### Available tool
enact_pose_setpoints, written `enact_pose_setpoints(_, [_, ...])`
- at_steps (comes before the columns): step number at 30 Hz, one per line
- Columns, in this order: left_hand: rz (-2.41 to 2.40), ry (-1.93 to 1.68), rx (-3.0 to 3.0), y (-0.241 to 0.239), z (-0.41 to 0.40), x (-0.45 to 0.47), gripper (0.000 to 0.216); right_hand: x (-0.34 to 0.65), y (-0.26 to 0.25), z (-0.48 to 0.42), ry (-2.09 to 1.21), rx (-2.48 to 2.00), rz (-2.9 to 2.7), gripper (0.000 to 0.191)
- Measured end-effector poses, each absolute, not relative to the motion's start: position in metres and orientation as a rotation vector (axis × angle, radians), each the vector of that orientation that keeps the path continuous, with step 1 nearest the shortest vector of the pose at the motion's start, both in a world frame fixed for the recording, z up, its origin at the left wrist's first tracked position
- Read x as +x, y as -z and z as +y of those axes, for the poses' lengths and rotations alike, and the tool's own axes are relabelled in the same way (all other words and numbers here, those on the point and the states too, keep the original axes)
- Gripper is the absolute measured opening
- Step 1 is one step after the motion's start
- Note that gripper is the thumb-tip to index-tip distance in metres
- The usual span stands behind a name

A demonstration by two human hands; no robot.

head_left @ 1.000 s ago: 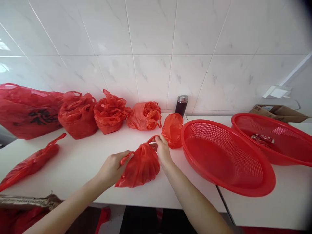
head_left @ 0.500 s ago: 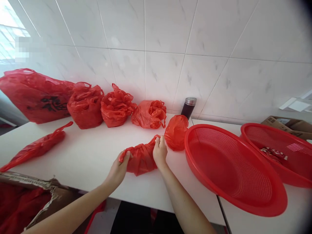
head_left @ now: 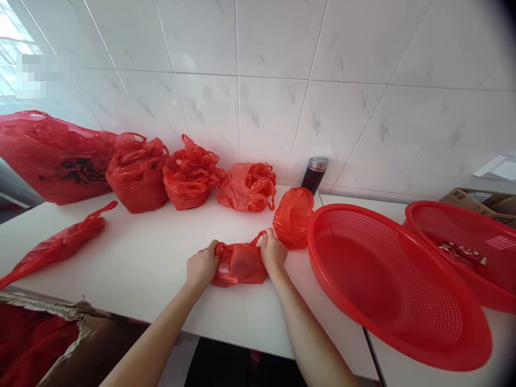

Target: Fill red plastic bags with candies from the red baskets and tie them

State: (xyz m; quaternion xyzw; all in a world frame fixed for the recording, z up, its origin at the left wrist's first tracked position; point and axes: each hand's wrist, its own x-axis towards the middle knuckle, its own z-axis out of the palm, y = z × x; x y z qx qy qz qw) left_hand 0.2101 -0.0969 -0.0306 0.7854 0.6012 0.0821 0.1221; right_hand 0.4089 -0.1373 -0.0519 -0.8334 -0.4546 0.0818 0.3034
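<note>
A red plastic bag (head_left: 241,263) lies on the white table between my hands, pulled snug around something I cannot make out. My left hand (head_left: 202,264) is closed on its left end, near a bunched bit of plastic. At the right end, my right hand (head_left: 274,251) grips the bag, and a thin handle loop stands up beside the thumb. Just behind my right hand sits a rounded red bag (head_left: 293,217). Farther back, another red bag (head_left: 246,188) rests with its handles crumpled on top.
Several full red bags (head_left: 137,174) line the tiled wall. A dark thermos (head_left: 314,175) stands behind. Two red plastic baskets (head_left: 358,274) occupy the right side. A long red bundle (head_left: 60,247) lies at left, above a torn cardboard box (head_left: 76,333) holding red plastic.
The bag between my hands has been drawn from a loose, gathered shape into a smoother, tighter one. My left hand has turned over its end; my right hand shifted slightly right.
</note>
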Motion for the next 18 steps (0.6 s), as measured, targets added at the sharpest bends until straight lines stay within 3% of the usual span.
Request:
enact_pose_setpoints(12, [1.745,-0.302,2.248,0.027,-0.129,0.176,0.028,0.416,0.058,-0.137,-0.239,-2.105,-1.016,0.029])
enact_pose_setpoints(18, [1.492,-0.575,1.863,0.023,-0.165,0.152,0.038,0.412,0.058,-0.143,-0.35,-1.795,-0.916,0.026])
